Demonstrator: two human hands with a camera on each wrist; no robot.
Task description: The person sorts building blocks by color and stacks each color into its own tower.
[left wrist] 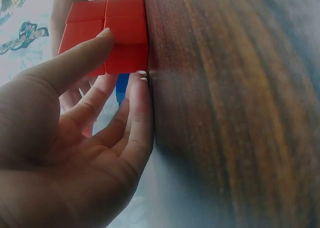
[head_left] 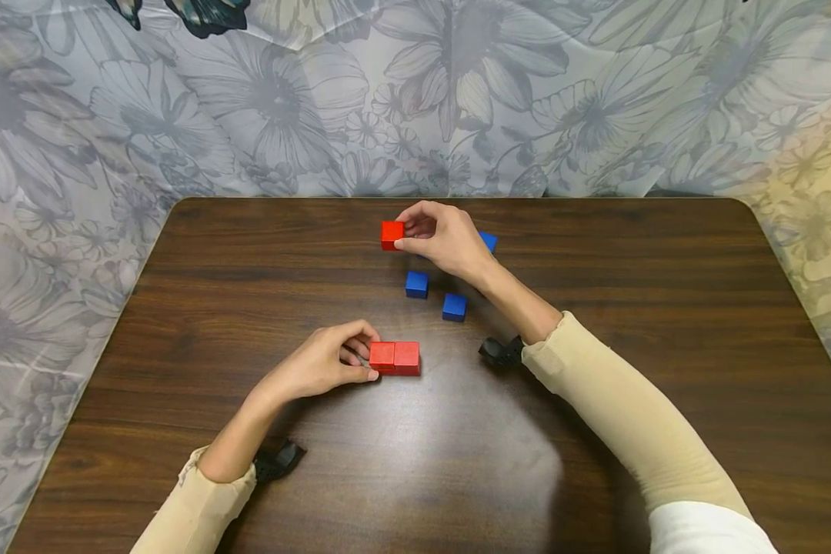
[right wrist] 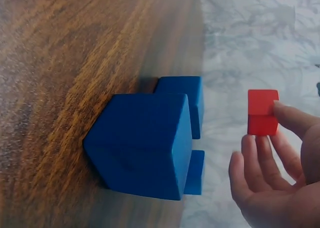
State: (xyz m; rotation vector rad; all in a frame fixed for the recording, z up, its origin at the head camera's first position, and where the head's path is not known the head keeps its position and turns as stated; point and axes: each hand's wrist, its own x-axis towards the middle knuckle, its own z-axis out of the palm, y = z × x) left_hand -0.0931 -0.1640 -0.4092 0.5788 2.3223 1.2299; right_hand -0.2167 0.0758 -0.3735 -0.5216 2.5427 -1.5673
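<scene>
Red cubes (head_left: 406, 358) stand pressed together on the wooden table. My left hand (head_left: 325, 360) pinches their left end, thumb on the near side and fingers on the far side. In the left wrist view the red cubes (left wrist: 126, 32) touch face to face beside the thumb; how many there are is hard to tell. Toward the table's back edge my right hand (head_left: 450, 237) pinches a single red cube (head_left: 392, 235) between thumb and fingers. The right wrist view shows this red cube (right wrist: 263, 107) held off the table.
Blue cubes lie between the hands: one (head_left: 417, 285) at centre, one (head_left: 454, 308) nearer the right forearm, and another (head_left: 488, 241) partly hidden behind the right hand. A floral cloth (head_left: 415, 100) hangs behind the table (head_left: 665, 308). Black wrist cameras sit under both forearms.
</scene>
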